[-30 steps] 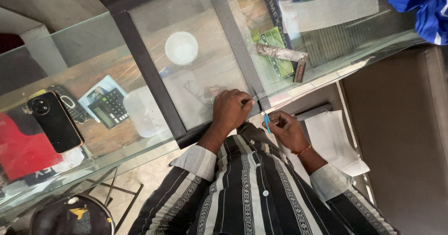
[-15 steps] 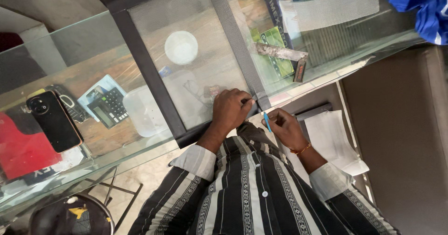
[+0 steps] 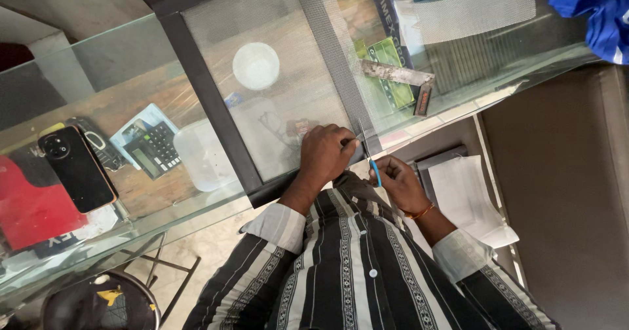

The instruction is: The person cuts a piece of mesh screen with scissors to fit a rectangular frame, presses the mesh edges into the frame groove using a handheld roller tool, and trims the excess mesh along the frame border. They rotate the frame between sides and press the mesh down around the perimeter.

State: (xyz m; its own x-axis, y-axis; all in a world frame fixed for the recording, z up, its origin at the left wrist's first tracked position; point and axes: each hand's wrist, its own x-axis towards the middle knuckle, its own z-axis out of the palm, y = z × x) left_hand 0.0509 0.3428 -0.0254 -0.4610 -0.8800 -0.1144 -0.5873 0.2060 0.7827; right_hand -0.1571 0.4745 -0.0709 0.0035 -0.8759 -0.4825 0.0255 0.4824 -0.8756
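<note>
Glass makes up the big tabletop (image 3: 131, 74), and I look down through it from above. On top of the glass lies a wide sheet of grey mesh (image 3: 275, 107) in a dark frame (image 3: 209, 107). My striped shirt (image 3: 354, 277) fills the bottom of the view. A red box (image 3: 29, 212) sits at the far edge, with a black phone (image 3: 76, 167) lying partly on it. Beside the phone is a calculator (image 3: 152, 149), and next to that a clear plastic tub (image 3: 204, 154). A white round lid (image 3: 255, 66) shows under the mesh. A metal square ruler (image 3: 403, 78) rests near a green box (image 3: 386, 74). White paper (image 3: 468, 199) lies low, just beside my right arm.

My left hand (image 3: 325, 154) presses down on the near edge of the mesh, fingers curled together on it. My right hand (image 3: 400, 183) has its fingers closed around a thin tool with a blue handle (image 3: 373, 169). The tool's metal tip points up to the mesh edge, right next to my left hand.
</note>
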